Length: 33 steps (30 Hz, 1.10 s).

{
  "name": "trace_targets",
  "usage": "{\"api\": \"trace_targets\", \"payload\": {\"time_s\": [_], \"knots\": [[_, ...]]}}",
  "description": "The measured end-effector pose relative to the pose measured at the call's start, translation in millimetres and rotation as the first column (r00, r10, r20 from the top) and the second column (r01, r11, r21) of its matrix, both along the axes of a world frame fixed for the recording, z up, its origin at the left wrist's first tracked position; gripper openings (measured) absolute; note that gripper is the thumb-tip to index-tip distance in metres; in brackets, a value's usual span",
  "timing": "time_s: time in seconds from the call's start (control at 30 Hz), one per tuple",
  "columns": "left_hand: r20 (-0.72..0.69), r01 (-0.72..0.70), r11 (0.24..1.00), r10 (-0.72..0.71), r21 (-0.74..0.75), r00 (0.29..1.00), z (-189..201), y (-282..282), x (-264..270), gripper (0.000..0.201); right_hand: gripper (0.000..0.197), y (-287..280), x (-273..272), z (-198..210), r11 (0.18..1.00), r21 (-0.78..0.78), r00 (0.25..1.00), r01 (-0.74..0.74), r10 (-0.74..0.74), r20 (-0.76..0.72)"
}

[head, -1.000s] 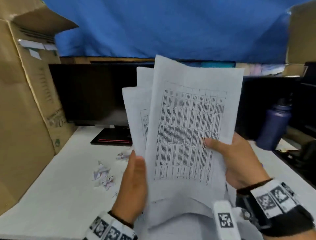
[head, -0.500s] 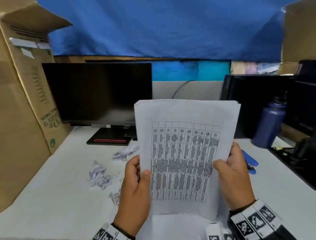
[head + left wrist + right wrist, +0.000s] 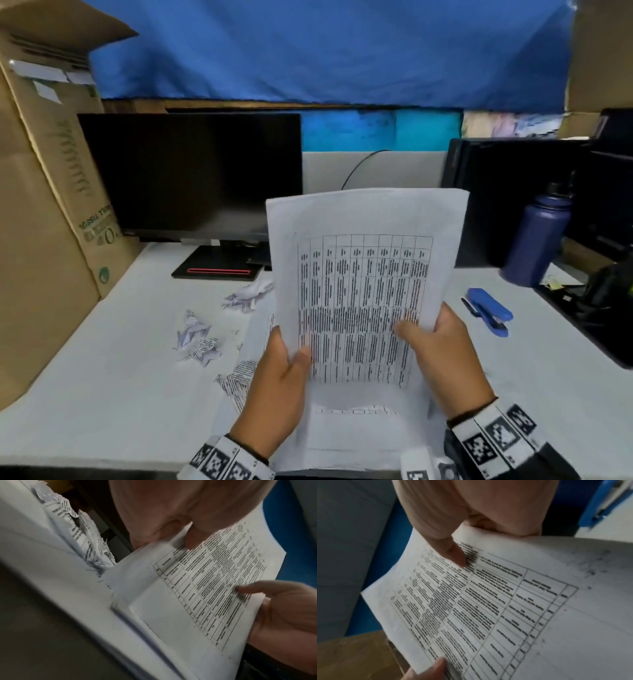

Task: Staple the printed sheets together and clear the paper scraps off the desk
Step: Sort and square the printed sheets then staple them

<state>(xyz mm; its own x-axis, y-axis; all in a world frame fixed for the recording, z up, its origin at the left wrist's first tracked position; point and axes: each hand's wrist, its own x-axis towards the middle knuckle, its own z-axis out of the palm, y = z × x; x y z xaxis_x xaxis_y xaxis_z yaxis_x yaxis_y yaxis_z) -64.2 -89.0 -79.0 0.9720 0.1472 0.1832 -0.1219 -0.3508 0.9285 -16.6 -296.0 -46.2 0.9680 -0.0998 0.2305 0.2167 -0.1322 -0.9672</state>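
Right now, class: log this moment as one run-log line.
left hand: holds printed sheets | right hand: holds sheets | stapler: on desk, untouched | scraps: uncleared

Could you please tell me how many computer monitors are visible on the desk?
2. One black flat monitor stands at the back left on its stand; a second dark monitor stands at the back right, behind the purple metal water bottle. Others may be hidden.

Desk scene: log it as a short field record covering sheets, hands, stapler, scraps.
sheets: printed sheets held upright above the desk, edges roughly squared
left hand: grips the stack's lower left edge
right hand: grips the lower right edge, thumb on the print
stapler: blue, lying untouched to the right
scraps: paper scraps scattered left of the stack
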Motion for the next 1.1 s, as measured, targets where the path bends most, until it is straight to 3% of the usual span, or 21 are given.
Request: {"api": "trace_targets", "payload": {"time_s": [0.1,0.17,0.23,0.3,0.37,0.43,0.53,0.63,0.7,0.8,0.9,1.1], "knots": [[-0.050,0.039,0.995,-0.035,0.094,0.998,10,12,8,0.014,0.022,-5,7,4,0.999,0.012,0.999,0.036,-0.036,-0.027],[-0.136,0.112,0.959,-0.078,0.261,0.988,19,27,16,0.014,0.025,-16,9,14,0.995,0.050,0.996,0.085,-0.086,0.020],[-0.247,0.186,0.856,-0.071,0.483,0.967,25,42,23,0.023,0.026,-31,12,24,0.982,0.094,0.984,0.164,-0.170,0.060],[-0.372,0.302,0.681,-0.047,0.667,0.927,24,55,31,0.027,0.025,-49,17,28,0.965,0.126,0.967,0.229,-0.240,0.086],[-0.482,0.422,0.517,-0.020,0.745,0.876,18,63,39,0.036,0.030,-60,20,27,0.957,0.135,0.958,0.256,-0.270,0.098],[-0.525,0.451,0.459,0.042,0.765,0.850,15,64,45,0.049,0.037,-67,22,22,0.950,0.133,0.950,0.281,-0.295,0.099],[-0.494,0.397,0.449,0.117,0.800,0.862,20,49,50,0.060,0.037,-70,22,13,0.945,0.138,0.948,0.297,-0.309,0.078],[-0.530,0.449,0.478,0.040,0.755,0.847,24,21,49,0.041,0.035,-68,19,7,0.947,0.115,0.950,0.299,-0.307,0.060],[-0.535,0.485,0.474,-0.034,0.735,0.844,22,7,49,0.046,0.035,-67,17,7,0.948,0.115,0.950,0.298,-0.306,0.067],[-0.528,0.456,0.466,0.028,0.758,0.849,19,-5,55,0.024,0.034,-70,16,7,0.944,0.106,0.944,0.311,-0.320,0.079],[-0.549,0.461,0.443,0.088,0.769,0.831,4,-9,69,0.029,0.034,-73,17,5,0.939,0.118,0.940,0.324,-0.334,0.075],[-0.550,0.339,0.630,0.171,0.699,0.817,-21,-9,89,0.018,0.032,-74,15,5,0.939,0.107,0.938,0.328,-0.338,0.082]]}}
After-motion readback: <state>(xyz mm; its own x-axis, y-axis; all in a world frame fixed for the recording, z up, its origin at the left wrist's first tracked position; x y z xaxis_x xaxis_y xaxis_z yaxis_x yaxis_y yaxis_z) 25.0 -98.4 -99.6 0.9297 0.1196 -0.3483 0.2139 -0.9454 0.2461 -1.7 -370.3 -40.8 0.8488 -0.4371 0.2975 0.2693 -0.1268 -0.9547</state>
